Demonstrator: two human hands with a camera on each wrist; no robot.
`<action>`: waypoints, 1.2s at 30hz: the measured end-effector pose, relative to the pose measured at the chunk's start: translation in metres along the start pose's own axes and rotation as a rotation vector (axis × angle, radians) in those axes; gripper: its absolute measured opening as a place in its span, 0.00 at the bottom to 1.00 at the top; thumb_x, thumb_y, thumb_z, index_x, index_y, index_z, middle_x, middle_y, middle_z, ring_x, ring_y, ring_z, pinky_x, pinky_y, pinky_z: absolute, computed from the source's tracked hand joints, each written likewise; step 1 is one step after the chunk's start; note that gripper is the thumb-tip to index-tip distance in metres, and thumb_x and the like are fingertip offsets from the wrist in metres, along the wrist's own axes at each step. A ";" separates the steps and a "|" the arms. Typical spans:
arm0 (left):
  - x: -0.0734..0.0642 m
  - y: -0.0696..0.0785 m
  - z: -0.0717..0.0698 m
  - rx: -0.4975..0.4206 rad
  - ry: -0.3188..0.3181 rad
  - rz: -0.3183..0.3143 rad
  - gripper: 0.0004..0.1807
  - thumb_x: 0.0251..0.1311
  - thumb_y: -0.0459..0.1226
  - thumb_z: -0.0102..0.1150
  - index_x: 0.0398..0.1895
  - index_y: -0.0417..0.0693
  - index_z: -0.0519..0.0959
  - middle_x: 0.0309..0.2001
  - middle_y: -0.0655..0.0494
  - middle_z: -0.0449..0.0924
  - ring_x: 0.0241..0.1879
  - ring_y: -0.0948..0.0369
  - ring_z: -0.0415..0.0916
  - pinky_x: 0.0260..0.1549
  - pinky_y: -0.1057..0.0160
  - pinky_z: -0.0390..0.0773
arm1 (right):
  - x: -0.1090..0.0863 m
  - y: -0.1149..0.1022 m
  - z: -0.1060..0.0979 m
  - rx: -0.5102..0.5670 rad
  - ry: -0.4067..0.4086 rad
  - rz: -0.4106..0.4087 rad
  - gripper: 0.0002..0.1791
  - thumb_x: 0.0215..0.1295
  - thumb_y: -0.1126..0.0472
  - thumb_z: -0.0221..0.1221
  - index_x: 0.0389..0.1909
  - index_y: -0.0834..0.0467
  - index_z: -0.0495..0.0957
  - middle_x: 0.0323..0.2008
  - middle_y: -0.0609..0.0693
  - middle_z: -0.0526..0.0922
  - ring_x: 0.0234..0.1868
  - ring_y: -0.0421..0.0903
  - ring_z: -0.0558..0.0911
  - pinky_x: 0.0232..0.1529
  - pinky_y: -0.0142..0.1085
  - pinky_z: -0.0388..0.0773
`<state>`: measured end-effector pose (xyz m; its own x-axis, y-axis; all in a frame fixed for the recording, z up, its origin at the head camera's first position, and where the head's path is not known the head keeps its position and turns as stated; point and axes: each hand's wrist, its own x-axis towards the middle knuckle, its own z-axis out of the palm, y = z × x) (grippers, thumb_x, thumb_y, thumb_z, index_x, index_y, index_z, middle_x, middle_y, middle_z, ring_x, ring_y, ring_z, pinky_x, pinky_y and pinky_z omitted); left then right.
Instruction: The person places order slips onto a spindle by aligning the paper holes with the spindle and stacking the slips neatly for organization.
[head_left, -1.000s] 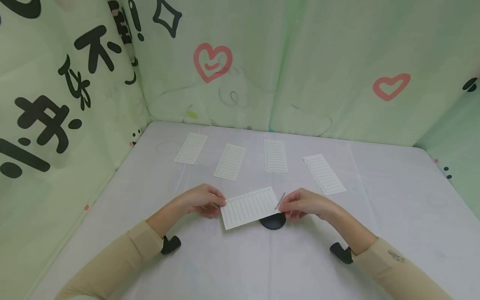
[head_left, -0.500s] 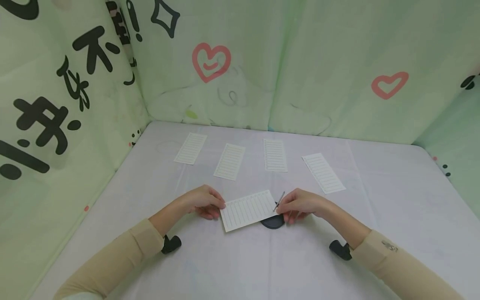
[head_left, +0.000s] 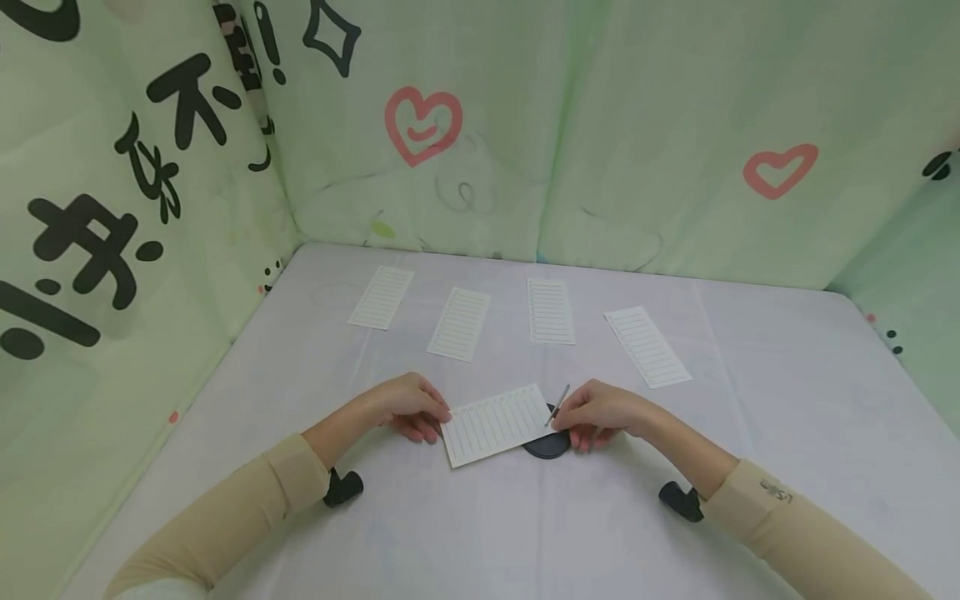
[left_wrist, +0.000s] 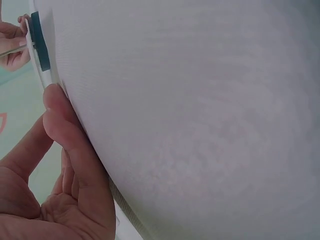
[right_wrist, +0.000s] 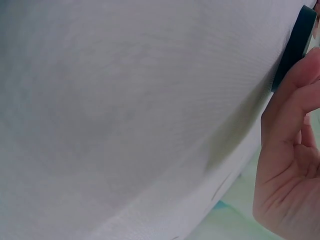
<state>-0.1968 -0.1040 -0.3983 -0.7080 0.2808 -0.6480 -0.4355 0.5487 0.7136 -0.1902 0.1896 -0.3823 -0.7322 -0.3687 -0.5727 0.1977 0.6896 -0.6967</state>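
A white lined paper slip (head_left: 491,427) lies slantwise between my hands. My left hand (head_left: 411,407) pinches its left end between thumb and fingers. At the right end, my right hand (head_left: 596,415) grips the corner. Beside those fingertips the thin metal spike (head_left: 558,403) of a bill spike sticks up through the slip. Its round black base (head_left: 547,447) shows partly under the slip, the rest covered. In the left wrist view the spike rises straight from the base (left_wrist: 40,42), past the right hand. The right wrist view has the fingers (right_wrist: 287,105) close above the base.
Several more lined slips lie spread over the far half of the white table, among them one at the left (head_left: 381,297) and one at the right (head_left: 648,347). A green printed curtain (head_left: 600,133) hangs behind and along the sides. Dark wrist cameras (head_left: 681,502) sit under both forearms.
The slip has come slightly lower and toward me, its right end dropping along the spike, so more of the black base shows behind it. Both hands went down with it, grips unchanged.
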 end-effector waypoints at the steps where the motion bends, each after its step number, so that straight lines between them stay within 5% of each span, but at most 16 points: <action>1: 0.000 0.000 0.000 0.010 0.004 -0.002 0.06 0.54 0.33 0.60 0.34 0.39 0.78 0.21 0.51 0.80 0.15 0.65 0.75 0.14 0.71 0.74 | 0.000 0.000 0.000 -0.002 0.000 -0.001 0.09 0.54 0.57 0.61 0.25 0.60 0.81 0.13 0.45 0.76 0.15 0.37 0.74 0.16 0.27 0.68; 20: 0.002 0.000 0.002 0.025 0.014 -0.014 0.06 0.55 0.34 0.60 0.34 0.41 0.78 0.23 0.50 0.81 0.15 0.64 0.75 0.15 0.71 0.75 | -0.004 -0.001 -0.002 -0.034 0.024 -0.037 0.10 0.56 0.56 0.60 0.29 0.61 0.81 0.15 0.45 0.78 0.18 0.38 0.76 0.20 0.29 0.71; 26: 0.001 -0.001 0.002 0.017 0.009 -0.004 0.05 0.55 0.34 0.59 0.33 0.41 0.78 0.22 0.51 0.81 0.15 0.64 0.76 0.14 0.71 0.75 | -0.008 0.003 -0.007 -0.108 0.141 -0.221 0.10 0.60 0.59 0.58 0.34 0.63 0.79 0.22 0.49 0.79 0.24 0.43 0.76 0.24 0.34 0.73; 31: 0.001 -0.001 0.002 0.013 0.008 -0.003 0.05 0.55 0.34 0.59 0.33 0.41 0.78 0.22 0.51 0.81 0.15 0.64 0.75 0.15 0.70 0.75 | -0.013 0.007 -0.008 -0.265 0.308 -0.470 0.04 0.59 0.66 0.57 0.35 0.61 0.75 0.31 0.49 0.78 0.32 0.45 0.75 0.29 0.34 0.73; 36: 0.000 0.000 0.002 0.012 0.009 -0.004 0.06 0.55 0.34 0.59 0.34 0.41 0.78 0.22 0.51 0.81 0.15 0.64 0.75 0.15 0.70 0.75 | -0.015 0.010 -0.013 -0.508 0.460 -0.578 0.11 0.58 0.67 0.58 0.43 0.62 0.72 0.41 0.53 0.76 0.42 0.52 0.76 0.41 0.44 0.74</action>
<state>-0.1958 -0.1027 -0.3989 -0.7111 0.2715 -0.6485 -0.4317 0.5595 0.7075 -0.1856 0.2096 -0.3753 -0.8383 -0.5331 0.1142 -0.5155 0.7067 -0.4846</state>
